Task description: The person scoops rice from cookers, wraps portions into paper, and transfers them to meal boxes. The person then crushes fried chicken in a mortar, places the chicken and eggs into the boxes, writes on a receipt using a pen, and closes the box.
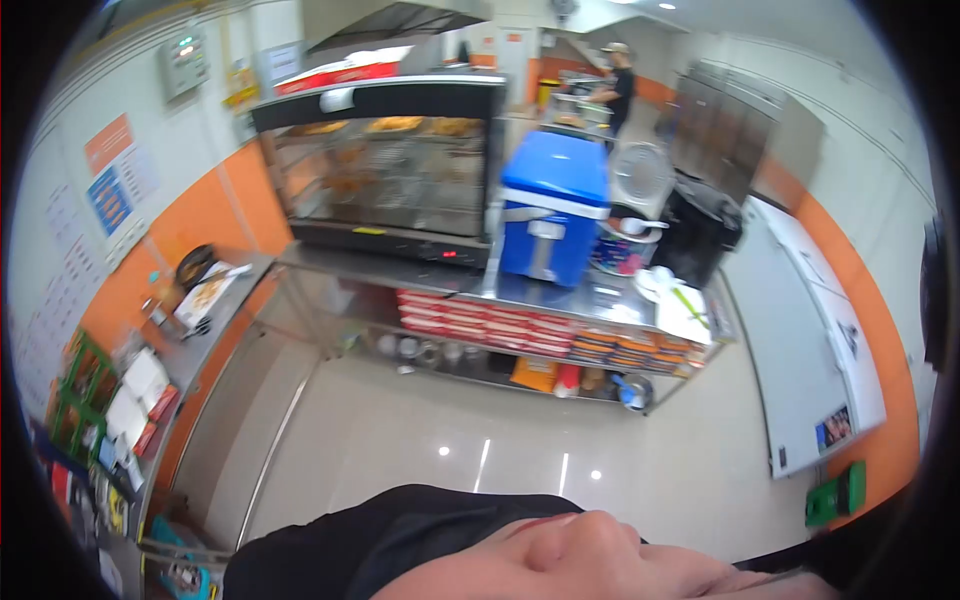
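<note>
Neither of my hands shows in the head view; only part of my face and dark clothing fill the bottom. In front stands a steel table (465,280) bearing a glass display warmer (380,175) with food on its shelves. Beside the warmer is a blue cooler box (552,205) with its lid closed. To the cooler's right are a patterned container (622,252), a round clear lid (641,178) and a black bag (700,225). Red and white boxes (485,325) are stacked beneath the tabletop.
At the left, a counter (205,345) along the wall holds a black pan (195,265), papers and green crates (80,395). A white chest freezer (800,350) stands at the right, near a green bin (836,495). Another person (620,90) stands at the back.
</note>
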Demonstrator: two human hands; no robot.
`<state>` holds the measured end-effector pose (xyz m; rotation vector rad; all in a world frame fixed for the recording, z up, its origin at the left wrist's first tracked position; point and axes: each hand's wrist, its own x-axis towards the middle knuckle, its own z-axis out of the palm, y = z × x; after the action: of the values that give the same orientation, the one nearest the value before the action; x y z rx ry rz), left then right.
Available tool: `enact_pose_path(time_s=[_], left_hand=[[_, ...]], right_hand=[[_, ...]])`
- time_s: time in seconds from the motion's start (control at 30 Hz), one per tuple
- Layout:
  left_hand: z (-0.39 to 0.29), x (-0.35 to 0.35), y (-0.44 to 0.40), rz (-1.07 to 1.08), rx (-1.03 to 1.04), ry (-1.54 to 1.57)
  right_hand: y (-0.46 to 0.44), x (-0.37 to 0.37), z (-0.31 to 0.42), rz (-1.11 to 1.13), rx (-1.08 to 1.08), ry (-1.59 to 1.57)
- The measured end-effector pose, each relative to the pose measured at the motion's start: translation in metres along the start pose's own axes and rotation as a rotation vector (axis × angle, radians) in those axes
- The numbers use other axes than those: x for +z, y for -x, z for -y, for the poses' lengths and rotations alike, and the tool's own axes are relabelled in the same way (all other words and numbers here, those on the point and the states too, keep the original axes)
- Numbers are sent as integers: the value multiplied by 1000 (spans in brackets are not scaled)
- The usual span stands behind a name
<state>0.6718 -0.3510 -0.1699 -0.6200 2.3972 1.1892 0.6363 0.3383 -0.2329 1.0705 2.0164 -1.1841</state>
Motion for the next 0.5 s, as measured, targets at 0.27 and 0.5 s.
enact_pose_path(time_s=[0.27, 0.5], left_hand=[[-242, 210, -117, 457, 290, -401], [-453, 387, -179, 672, 492, -587]], right_hand=[[6, -160, -244, -37, 258, -330], [-47, -262, -312, -169, 278, -623]])
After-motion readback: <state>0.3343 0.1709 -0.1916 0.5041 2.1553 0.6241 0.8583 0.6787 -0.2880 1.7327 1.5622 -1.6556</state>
